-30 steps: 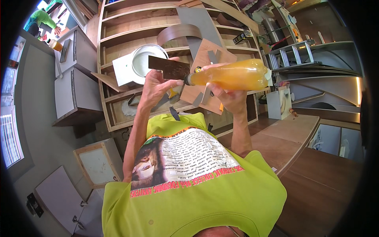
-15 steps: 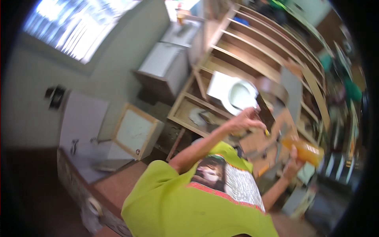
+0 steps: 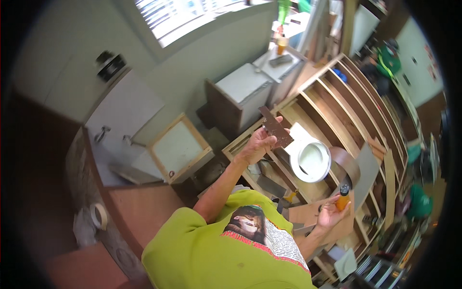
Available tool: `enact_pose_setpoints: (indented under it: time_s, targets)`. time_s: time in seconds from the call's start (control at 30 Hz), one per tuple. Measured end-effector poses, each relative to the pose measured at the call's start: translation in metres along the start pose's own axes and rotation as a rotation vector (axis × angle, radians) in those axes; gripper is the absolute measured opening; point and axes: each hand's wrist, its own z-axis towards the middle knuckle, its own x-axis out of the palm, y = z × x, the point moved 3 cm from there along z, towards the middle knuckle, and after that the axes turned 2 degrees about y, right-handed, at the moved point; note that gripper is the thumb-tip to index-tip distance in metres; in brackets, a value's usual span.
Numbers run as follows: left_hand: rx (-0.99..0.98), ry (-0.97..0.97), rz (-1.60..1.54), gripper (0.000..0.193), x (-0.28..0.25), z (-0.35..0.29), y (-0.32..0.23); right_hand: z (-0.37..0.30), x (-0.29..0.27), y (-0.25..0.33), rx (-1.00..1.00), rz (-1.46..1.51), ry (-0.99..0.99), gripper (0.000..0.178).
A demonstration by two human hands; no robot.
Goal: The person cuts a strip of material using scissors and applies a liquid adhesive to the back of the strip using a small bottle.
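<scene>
My left hand (image 3: 260,143) pinches a flat dark brown piece (image 3: 276,129), shaped like a small spreader with a narrower end, left of a round white tub (image 3: 312,161). Pale, whitish material shows inside the tub, which sits by a white square panel (image 3: 300,136) on the wooden frame. In my right hand (image 3: 332,213) is a small bottle (image 3: 342,198) of orange-amber liquid with a black cap, its top turned up towards me. My fingers wrap its side, right of and nearer than the tub.
A long slatted wooden frame (image 3: 332,91) stretches away to the far right. Beside the tub lie a curled brown strip (image 3: 347,163) and a grey board (image 3: 368,168). White-topped cabinets (image 3: 245,82) stand by the window. A wood-edged panel (image 3: 180,149) is at left. A person in green (image 3: 389,60) is far right.
The view has swung to the right. My left hand has moved from over the tub to its left with the brown piece. The bottle went from lying tilted to its cap facing up.
</scene>
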Motion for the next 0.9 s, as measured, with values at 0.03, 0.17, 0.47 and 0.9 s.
enact_pose_setpoints:
  time_s: [0.03,0.17,0.47,0.9]
  targets:
    - [0.032,-0.034,0.018,0.075,-0.014,-0.003,-0.009,0.006,0.001,-0.015,0.069,0.048,-0.029,0.035]
    - [0.196,-0.119,0.085,0.06,-0.04,-0.029,-0.057,0.02,-0.001,-0.058,0.285,0.006,0.101,0.036]
    - [0.904,-0.42,0.25,0.043,-0.066,-0.15,-0.196,0.074,0.019,-0.121,0.528,-0.054,0.123,0.033]
    - [1.777,-0.75,0.232,0.048,-0.025,-0.387,-0.246,0.081,0.082,-0.27,0.995,-0.064,0.228,0.023]
